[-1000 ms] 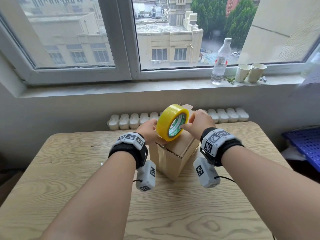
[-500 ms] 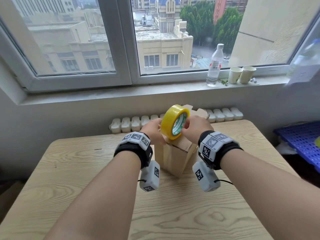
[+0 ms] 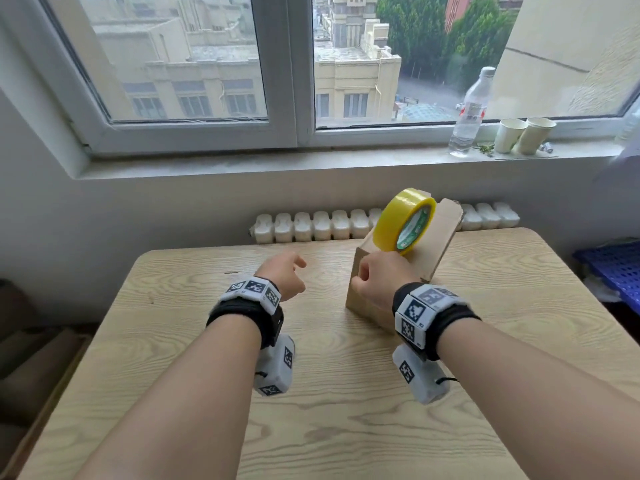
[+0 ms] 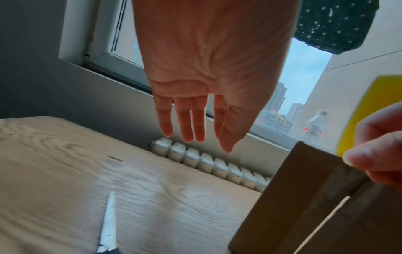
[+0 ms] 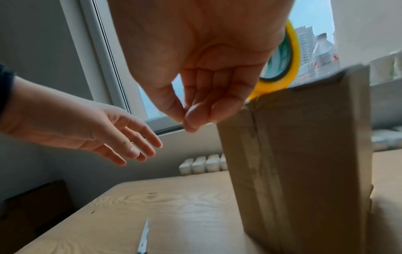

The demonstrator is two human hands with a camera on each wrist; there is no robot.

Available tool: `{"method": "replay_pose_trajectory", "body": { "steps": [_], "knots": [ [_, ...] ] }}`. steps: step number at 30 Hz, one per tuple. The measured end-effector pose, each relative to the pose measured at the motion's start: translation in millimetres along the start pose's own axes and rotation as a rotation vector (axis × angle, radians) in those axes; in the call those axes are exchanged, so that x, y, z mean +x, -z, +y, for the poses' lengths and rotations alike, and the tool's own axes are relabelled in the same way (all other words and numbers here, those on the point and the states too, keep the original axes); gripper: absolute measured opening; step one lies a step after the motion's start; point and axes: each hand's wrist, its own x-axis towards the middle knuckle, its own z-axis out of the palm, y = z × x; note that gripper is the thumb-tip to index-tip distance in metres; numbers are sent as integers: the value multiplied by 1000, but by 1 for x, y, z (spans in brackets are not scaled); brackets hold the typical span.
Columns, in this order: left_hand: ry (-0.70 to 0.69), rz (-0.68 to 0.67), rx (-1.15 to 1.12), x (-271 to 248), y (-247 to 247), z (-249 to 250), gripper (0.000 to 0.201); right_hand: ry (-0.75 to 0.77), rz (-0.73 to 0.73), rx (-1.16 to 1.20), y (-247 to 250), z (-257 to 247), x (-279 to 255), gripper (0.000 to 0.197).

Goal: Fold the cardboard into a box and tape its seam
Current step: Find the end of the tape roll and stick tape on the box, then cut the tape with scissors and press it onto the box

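A right hand (image 3: 379, 277) is holding a yellow tape roll (image 3: 404, 220) atop a light, stiff cardboard box (image 3: 433, 240), best steadied at its sides; the left hand (image 3: 282, 275) is hovering open.

Matt brown cardboard box (image 3: 408, 271), glossy yellow plastic tape roll (image 3: 403, 220), smooth pale wood-grain table (image 3: 207, 341).

Upper-floor room, wooden table (image 3: 207, 393) under window (image 3: 277, 81), radiator (image 3: 311, 226)

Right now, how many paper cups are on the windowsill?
2. Both stand at the right end of the windowsill, side by side: one paper cup nearer the water bottle, the other leaning against it.
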Motion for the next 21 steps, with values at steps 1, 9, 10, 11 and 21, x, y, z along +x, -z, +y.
{"method": "replay_pose_trajectory", "body": {
  "steps": [1,9,10,11,21],
  "knots": [
    [23,1,4,-3,0,-12,47,8,-14,-11,-9,-6,1,25],
    [175,-5,-14,-26,-10,-103,40,24,-125,-15,-84,-52,16,10],
    [189,-2,-22,-27,-12,-112,39,25,-143,-8,-94,-57,18,9],
    [198,0,-30,-28,-13,-120,37,26,-159,3,-104,-62,21,9],
    [194,75,-150,-19,-42,-168,30,-9,-220,12,-188,-85,39,10]
  ]
}}
